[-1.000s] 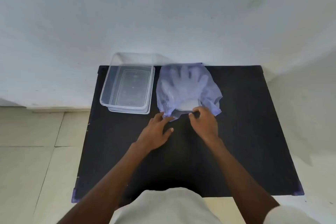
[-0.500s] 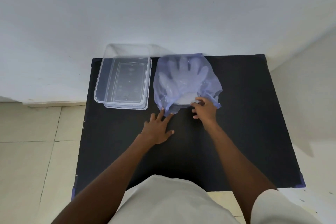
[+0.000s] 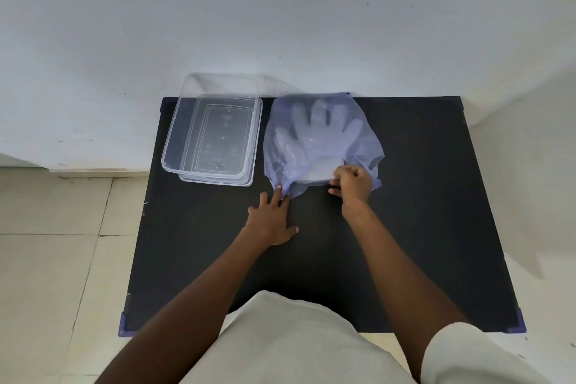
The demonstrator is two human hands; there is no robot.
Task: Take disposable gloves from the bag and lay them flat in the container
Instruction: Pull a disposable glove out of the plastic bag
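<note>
We're working the first step: opening the bag [image 3: 322, 146] to get at the gloves [image 3: 321, 131]. The bag is lying flat on the black table [image 3: 420, 196], just right of the clear container [image 3: 174, 146], mouth facing us. The gloves are sitting inside it, fingers pointing toward the wall, showing through the bluish film. Our left hand [image 3: 270, 221] is lying palm-down with its fingers spread open, fingertips [image 3: 279, 193] pressing the bag's near-left corner against the table, pinning rather than gripping. Our right hand [image 3: 353, 182] is curled at the bag's mouth, fingers closed in a pinch; we're judging it's holding the bag edge or the glove cuffs, but we can't tell which from here. The container is looking empty, with what looks like its lid nested under it, so nothing's been laid yet. Next move: we're needing the right hand to get inside the mouth, catch a cuff only, not the film, and draw toward us while the left hand is anchoring the bag. Thin film's likely to drag along otherwise. Then carrying left and spreading flat in the container.
</note>
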